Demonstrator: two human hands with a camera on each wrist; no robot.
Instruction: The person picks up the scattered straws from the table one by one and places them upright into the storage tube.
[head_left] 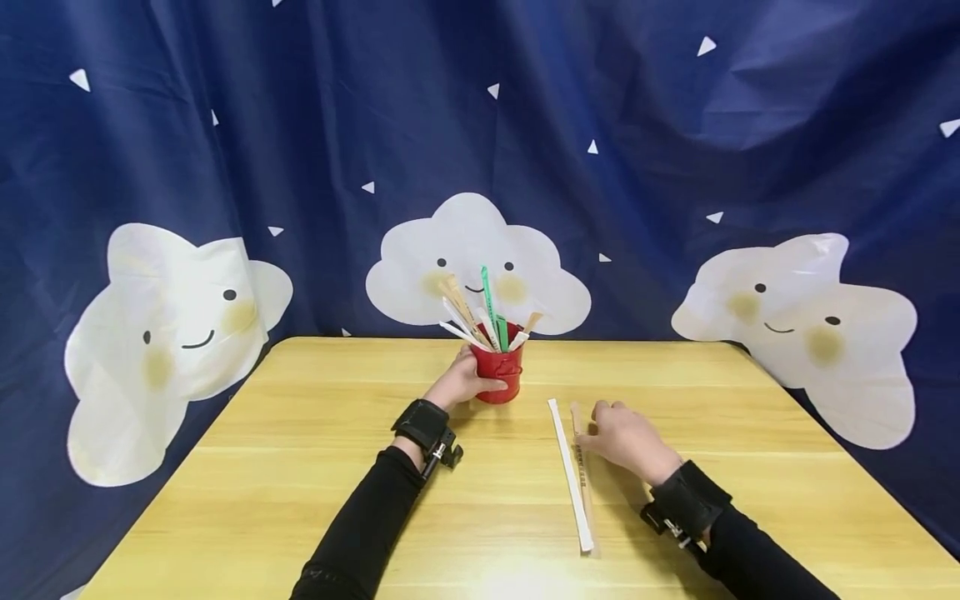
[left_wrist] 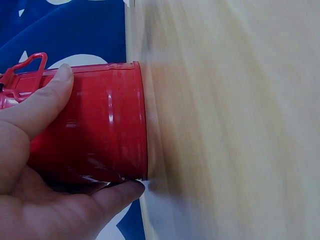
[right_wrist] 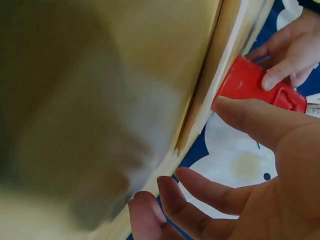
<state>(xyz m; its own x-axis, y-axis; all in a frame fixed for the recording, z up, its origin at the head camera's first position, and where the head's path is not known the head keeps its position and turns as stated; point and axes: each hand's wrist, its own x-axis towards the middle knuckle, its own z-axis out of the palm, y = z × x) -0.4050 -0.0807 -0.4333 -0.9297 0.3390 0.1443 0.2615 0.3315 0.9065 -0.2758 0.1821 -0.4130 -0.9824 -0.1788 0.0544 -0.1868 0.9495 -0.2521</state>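
My left hand [head_left: 459, 382] grips a small red metal bucket [head_left: 508, 373], thumb on one side and fingers round the other. The bucket [left_wrist: 100, 120] stands upright on the table, and its wire handle shows in the left wrist view. Several paper-wrapped straws [head_left: 487, 307], white, brown and green, lean in it. On the table to its right lie a white wrapped straw [head_left: 570, 475] and a brown wrapped straw [head_left: 585, 487], side by side. Over the brown one hovers my right hand [head_left: 626, 437]. Its thumb and fingers [right_wrist: 200, 192] are spread apart with nothing between them.
The light wooden table [head_left: 315, 467] reaches back to a dark blue curtain [head_left: 315, 125] printed with white clouds and small triangles. Black straps with small camera mounts [head_left: 686, 500] sit on both wrists.
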